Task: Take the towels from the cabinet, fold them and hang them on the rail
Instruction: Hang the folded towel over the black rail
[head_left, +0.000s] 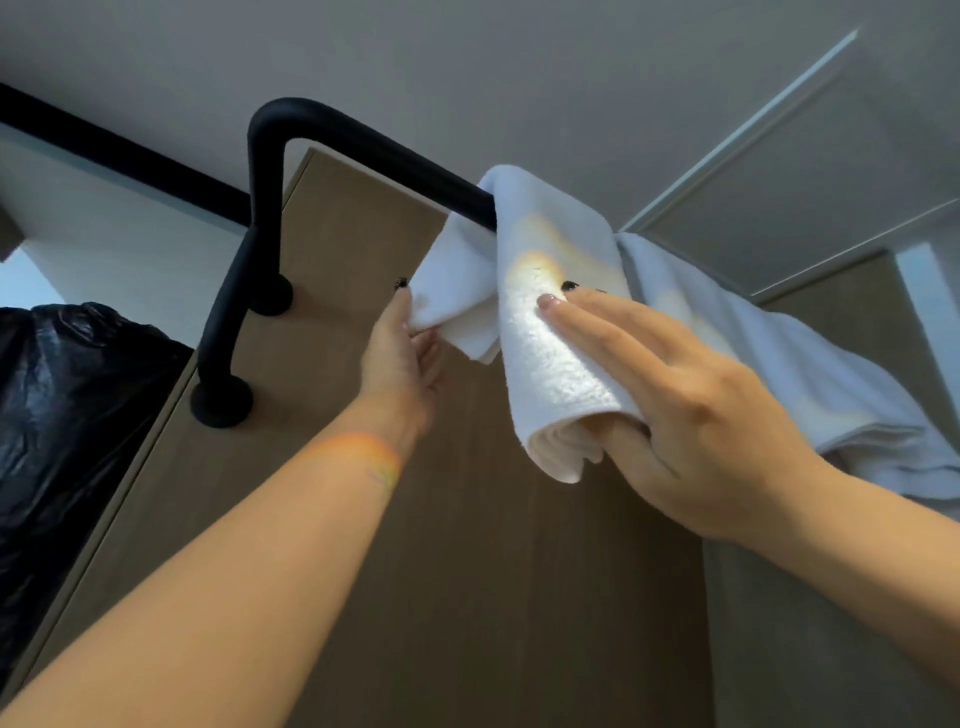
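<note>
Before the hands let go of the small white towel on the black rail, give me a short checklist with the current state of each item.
1. Small towel draped over the rail: ok.
2. Both hanging ends level: not ok, the near end hangs lower.
3. Left hand grip on the far end: ok, pinching it.
4. Right hand on the near end: ok, fingers flat on it, thumb underneath.
5. Second towel already hung beside it: ok.
6. Rail mounts firm: cannot tell.

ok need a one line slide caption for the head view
Both hands, left and right, straighten a small white towel draped over the black rail, beside a larger white towel.
</note>
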